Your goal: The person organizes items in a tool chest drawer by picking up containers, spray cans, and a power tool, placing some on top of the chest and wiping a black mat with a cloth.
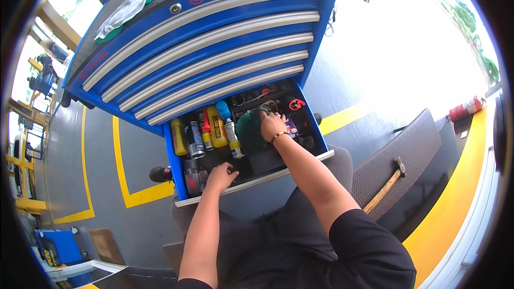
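The bottom drawer (257, 178) of a blue tool cabinet is pulled out over my lap. In its right half, my right hand (274, 125) rests on a dark green cloth (249, 128); whether the fingers grip it is hard to see. My left hand (223, 176) is over the drawer's front left part, fingers apart and slightly curled, with nothing visible in it. Several bottles and spray cans lie behind it, among them a yellow chain cleaner bottle (217, 126) and a blue-and-silver can (196, 139). A grey and red object (194, 180) lies left of my left hand. A red looped item (296, 104) lies at the right.
The cabinet's upper drawers (225, 28) are closed; a white and green cloth (126, 14) lies on top. Right of me, a hammer (385, 188) rests on a textured grey board (413, 148). A red fire extinguisher (467, 108) is farther right. A distant person (56, 50) stands at the left.
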The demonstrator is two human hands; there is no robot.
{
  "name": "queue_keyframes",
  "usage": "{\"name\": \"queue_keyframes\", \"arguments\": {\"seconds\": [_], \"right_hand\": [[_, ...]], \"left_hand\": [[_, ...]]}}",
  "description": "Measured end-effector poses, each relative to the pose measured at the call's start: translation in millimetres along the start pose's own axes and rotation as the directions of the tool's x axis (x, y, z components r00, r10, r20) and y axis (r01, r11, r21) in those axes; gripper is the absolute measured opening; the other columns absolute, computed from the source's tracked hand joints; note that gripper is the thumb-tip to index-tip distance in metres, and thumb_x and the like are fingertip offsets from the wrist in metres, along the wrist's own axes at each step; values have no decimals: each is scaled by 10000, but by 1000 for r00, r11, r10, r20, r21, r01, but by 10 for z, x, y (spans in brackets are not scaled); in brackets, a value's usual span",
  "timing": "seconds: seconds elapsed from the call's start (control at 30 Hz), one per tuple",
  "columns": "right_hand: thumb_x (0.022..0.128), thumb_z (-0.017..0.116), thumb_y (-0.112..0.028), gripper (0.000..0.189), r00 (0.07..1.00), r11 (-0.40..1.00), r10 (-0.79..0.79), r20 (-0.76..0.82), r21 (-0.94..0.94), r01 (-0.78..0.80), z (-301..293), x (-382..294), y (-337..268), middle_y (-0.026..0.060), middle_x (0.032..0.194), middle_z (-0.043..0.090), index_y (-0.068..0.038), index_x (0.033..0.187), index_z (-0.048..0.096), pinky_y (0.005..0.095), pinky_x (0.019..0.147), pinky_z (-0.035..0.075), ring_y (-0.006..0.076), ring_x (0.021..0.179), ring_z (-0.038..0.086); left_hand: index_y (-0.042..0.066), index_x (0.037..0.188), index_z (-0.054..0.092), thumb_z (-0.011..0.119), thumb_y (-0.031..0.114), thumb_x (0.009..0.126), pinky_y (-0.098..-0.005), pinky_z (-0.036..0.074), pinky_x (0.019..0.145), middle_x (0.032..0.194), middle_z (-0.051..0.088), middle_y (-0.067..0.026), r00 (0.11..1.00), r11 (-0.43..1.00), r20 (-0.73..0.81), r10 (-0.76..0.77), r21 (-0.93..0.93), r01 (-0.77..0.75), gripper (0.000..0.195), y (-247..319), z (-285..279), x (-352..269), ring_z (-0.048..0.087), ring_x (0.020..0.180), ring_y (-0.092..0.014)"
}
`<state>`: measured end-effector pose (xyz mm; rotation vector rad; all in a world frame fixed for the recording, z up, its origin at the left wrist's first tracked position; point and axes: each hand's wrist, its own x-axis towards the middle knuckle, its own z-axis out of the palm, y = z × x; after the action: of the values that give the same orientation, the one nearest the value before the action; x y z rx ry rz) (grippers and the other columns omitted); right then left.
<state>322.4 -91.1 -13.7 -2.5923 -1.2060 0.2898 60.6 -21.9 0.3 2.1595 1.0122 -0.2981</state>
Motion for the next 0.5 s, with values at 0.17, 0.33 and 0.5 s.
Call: {"name": "queue_keyframes", "arguments": {"seconds": [0.17, 0.33, 0.5], "right_hand": [[861, 561, -77, 200, 936, 867, -100, -337, 433, 248, -454, 108, 79, 224, 1022, 620, -78, 1024, 677, 496, 856, 528, 430, 966, 629], [858, 590, -134, 181, 936, 985, -165, -312, -8, 171, -957, 98, 515, 217, 1045, 598, -84, 987, 707, 484, 866, 520, 430, 1002, 609], [869, 624, -222, 292, 969, 1000, -22, -246, 2, 24, -802, -192, 635, 208, 1093, 613, -128, 1134, 703, 473, 896, 521, 419, 1058, 608]], "left_hand": [[12, 1120, 671, 747, 316, 845, -408, 542, 844, 971, 715, -167, 996, 999, -80, 34, -3, -34, 417, -84, -10, -44, 685, 946, -340], [21, 1155, 668, 750, 330, 848, -401, 540, 853, 989, 717, -162, 999, 999, 19, 45, 6, -45, 443, -37, 27, 15, 689, 952, -331], [27, 1144, 684, 760, 348, 828, -399, 540, 857, 961, 712, -152, 999, 999, 36, 2, -44, 0, 456, -56, 45, 14, 686, 944, -318]]}}
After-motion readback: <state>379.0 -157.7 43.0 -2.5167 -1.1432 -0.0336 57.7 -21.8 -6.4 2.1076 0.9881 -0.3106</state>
